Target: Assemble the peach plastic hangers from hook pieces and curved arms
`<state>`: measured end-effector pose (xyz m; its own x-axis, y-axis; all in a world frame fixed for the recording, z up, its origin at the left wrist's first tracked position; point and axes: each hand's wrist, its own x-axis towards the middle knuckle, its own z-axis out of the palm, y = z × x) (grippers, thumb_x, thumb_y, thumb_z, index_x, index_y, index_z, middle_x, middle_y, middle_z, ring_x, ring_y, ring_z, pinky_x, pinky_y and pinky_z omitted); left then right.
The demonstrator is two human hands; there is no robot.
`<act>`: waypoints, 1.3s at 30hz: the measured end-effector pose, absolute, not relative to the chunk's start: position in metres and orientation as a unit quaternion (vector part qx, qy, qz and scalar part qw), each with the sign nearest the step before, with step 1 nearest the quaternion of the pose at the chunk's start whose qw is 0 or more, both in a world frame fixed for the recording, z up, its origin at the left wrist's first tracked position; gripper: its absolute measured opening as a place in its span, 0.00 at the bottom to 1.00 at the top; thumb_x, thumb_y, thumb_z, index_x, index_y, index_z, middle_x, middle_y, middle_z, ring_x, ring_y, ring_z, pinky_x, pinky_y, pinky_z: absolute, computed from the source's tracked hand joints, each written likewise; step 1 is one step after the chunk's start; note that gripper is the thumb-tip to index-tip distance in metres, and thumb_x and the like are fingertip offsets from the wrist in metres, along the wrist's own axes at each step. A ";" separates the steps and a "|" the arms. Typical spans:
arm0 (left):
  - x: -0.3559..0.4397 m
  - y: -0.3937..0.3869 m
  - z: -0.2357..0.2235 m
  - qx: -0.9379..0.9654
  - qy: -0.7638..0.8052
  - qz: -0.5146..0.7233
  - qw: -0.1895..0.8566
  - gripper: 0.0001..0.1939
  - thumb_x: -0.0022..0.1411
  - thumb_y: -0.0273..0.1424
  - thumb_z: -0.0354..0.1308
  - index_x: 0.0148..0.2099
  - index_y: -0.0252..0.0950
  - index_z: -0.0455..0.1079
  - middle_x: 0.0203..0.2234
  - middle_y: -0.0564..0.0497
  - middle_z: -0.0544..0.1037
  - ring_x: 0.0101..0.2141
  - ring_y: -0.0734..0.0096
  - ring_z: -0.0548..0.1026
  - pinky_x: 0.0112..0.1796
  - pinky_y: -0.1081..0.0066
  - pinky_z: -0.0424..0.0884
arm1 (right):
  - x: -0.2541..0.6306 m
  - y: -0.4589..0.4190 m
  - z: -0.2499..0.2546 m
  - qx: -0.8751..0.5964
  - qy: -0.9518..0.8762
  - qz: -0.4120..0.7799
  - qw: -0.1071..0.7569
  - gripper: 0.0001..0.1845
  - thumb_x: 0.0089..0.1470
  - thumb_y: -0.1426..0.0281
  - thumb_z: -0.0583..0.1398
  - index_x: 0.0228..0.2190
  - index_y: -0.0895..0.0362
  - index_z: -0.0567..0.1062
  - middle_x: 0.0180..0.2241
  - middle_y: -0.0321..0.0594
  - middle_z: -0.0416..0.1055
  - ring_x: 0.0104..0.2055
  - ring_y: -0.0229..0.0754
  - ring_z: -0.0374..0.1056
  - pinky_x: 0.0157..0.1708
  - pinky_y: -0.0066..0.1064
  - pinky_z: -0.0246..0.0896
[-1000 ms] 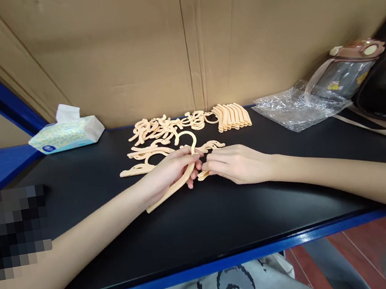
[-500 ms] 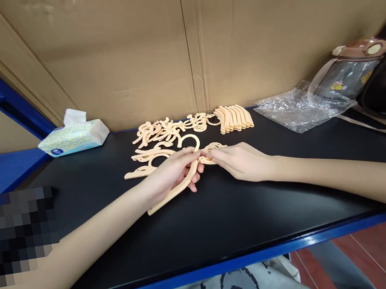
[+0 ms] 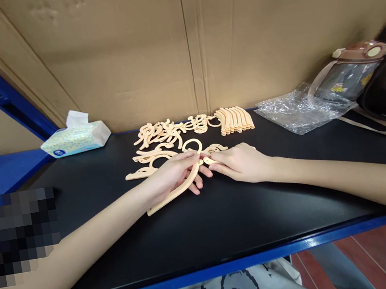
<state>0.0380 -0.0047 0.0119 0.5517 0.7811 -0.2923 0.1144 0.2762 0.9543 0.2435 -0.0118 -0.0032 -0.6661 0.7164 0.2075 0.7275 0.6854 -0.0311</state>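
Note:
My left hand [image 3: 178, 165] is closed around a beige plastic hanger arm [image 3: 177, 195], whose long end slants down to the left. A curved hanger hook [image 3: 193, 143] stands up at its top, by the thumb and fingertips. My right hand [image 3: 242, 162] is closed on a second hanger arm [image 3: 209, 160]; its rounded end, with a small hole, points at the left-hand piece, and most of it is hidden by the fingers. A small gap shows between the two arm ends. Folded hanger pieces [image 3: 142, 173] lie just left of my left hand, on the black tabletop [image 3: 194, 242].
Loose hooks [image 3: 158, 134] are heaped at the back, beside a neat row of hanger arms [image 3: 236, 119]. A tissue pack [image 3: 77, 138] sits back left. At right are clear plastic wrap [image 3: 294, 111] and a strapped water bottle [image 3: 353, 72]. Cardboard [image 3: 109, 55] stands behind.
My right hand has drawn its hanger arm a little away from the left-hand piece, so the holed end now shows. The fingers of my left hand have spread slightly under the hook.

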 end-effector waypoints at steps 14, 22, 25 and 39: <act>0.038 -0.006 0.017 0.572 0.403 0.213 0.682 0.07 0.69 0.33 0.47 0.39 0.34 0.59 0.31 0.43 0.79 0.18 0.74 0.74 0.20 0.75 0.73 | 0.243 -0.013 -0.003 -0.355 -0.928 -0.056 0.095 0.19 0.63 0.63 0.46 0.31 0.59 0.71 0.30 0.39 0.73 0.25 0.36 0.63 0.22 0.29 0.37; 0.036 -0.008 0.014 0.623 0.373 0.193 0.660 0.12 0.67 0.40 0.50 0.40 0.35 0.59 0.29 0.47 0.79 0.23 0.73 0.76 0.23 0.75 0.74 | 0.244 -0.014 -0.004 -0.326 -0.935 -0.054 0.131 0.15 0.63 0.64 0.48 0.32 0.58 0.69 0.29 0.39 0.73 0.28 0.37 0.65 0.23 0.28 0.42; 0.035 -0.008 0.013 0.630 0.369 0.192 0.656 0.13 0.66 0.41 0.51 0.39 0.35 0.61 0.26 0.50 0.76 0.22 0.75 0.74 0.22 0.76 0.73 | 0.244 -0.015 -0.005 -0.324 -0.932 -0.067 0.147 0.15 0.63 0.64 0.49 0.32 0.58 0.69 0.29 0.39 0.73 0.29 0.37 0.66 0.25 0.28 0.44; 0.036 -0.010 0.013 0.652 0.370 0.207 0.628 0.14 0.64 0.42 0.53 0.38 0.35 0.63 0.28 0.53 0.72 0.24 0.76 0.73 0.23 0.75 0.74 | 0.244 -0.016 -0.007 -0.331 -0.922 -0.078 0.186 0.17 0.62 0.63 0.49 0.29 0.59 0.71 0.26 0.39 0.73 0.26 0.37 0.66 0.24 0.28 0.47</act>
